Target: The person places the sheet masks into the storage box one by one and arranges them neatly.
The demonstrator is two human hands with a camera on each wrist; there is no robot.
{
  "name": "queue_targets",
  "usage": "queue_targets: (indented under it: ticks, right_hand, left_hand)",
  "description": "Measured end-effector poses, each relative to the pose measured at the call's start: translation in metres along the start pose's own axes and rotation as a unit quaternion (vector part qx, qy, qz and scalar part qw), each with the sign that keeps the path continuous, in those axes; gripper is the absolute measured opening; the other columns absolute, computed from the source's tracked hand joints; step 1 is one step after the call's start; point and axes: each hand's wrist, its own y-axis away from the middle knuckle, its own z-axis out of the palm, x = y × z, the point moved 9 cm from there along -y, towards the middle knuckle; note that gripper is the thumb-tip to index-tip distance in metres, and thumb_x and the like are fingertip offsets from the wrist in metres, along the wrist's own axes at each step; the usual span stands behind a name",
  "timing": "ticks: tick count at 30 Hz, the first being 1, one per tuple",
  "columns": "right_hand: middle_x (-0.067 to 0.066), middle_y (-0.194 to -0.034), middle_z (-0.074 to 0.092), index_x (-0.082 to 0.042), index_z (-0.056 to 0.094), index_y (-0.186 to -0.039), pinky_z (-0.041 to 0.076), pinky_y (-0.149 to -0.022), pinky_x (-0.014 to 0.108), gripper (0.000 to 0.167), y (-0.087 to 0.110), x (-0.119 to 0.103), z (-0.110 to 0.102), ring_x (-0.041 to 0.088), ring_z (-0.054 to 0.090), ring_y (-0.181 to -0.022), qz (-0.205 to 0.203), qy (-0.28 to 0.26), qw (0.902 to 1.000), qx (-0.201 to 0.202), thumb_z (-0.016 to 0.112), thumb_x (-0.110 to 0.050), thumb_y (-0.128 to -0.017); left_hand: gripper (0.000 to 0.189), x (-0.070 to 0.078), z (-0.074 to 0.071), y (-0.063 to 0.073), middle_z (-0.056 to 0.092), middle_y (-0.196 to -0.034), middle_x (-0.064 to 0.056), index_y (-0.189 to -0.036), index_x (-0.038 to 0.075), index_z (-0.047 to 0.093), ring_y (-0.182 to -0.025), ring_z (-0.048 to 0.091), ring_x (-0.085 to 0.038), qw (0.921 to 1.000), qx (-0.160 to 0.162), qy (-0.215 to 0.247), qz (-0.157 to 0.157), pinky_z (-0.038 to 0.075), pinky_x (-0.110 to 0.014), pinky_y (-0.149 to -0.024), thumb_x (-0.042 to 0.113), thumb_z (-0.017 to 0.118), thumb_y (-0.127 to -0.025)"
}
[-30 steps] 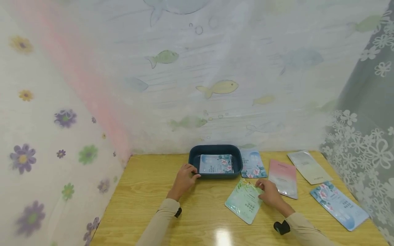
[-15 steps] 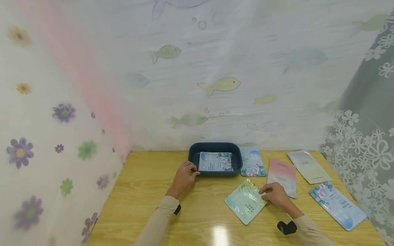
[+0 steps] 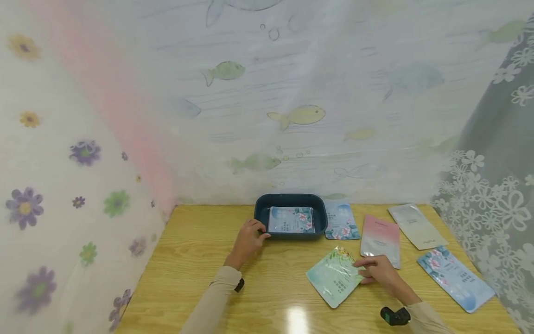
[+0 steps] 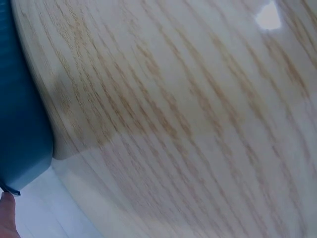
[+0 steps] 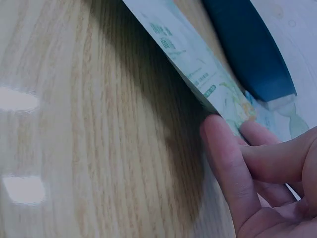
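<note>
My left hand (image 3: 247,242) grips the near left corner of a dark blue plastic bin (image 3: 295,236). In the left wrist view only one fingertip (image 4: 7,213) shows at the edge of the bin (image 4: 25,114). Inside the bin lies a blue floral sheet mask packet (image 3: 290,220). My right hand (image 3: 381,270) pinches the right edge of a green sheet mask packet (image 3: 335,277), in front of the bin. From the right wrist, the packet (image 5: 185,54) looks tilted, with a shadow on the table under it, between the thumb and fingers of the hand (image 5: 262,178).
Right of the bin lie another blue floral packet (image 3: 343,221), a pink and silver packet (image 3: 380,241), a silver-beige packet (image 3: 418,226) and a blue floral packet (image 3: 456,279). The wooden table (image 3: 200,250) meets a fish-printed curtain (image 3: 233,134) behind.
My right hand has slid right and slightly toward me along the green packet's edge, and the packet has turned a little. My left hand keeps its place on the bin.
</note>
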Motion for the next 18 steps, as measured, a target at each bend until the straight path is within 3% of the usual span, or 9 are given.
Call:
queue_targets:
  ticks: [8, 18]
  right_hand:
    - [0.022, -0.113, 0.060, 0.017, 0.061, -0.107, 0.055, -0.066, 0.039, 0.024, 0.006, 0.000, -0.007, 0.021, 0.067, -0.075, -0.002, -0.032, 0.9985, 0.045, 0.054, 0.011, -0.085]
    - [0.022, -0.113, 0.061, 0.016, 0.061, -0.108, 0.055, -0.069, 0.043, 0.023, 0.015, -0.007, -0.012, 0.022, 0.066, -0.077, -0.002, -0.056, 0.9959, 0.071, 0.055, 0.011, -0.087]
  left_hand:
    - [0.018, 0.000, -0.001, -0.001, 0.058, -0.089, 0.001, -0.082, 0.009, 0.064, -0.089, 0.052, -0.018, 1.0000, 0.000, 0.001, -0.006, 0.048, -0.033, -0.080, 0.016, 0.080, -0.077]
    - [0.017, -0.002, 0.000, 0.000, 0.058, -0.089, 0.000, -0.082, 0.009, 0.064, -0.090, 0.051, -0.017, 0.9996, -0.008, 0.012, -0.025, 0.048, -0.033, -0.081, 0.015, 0.080, -0.077]
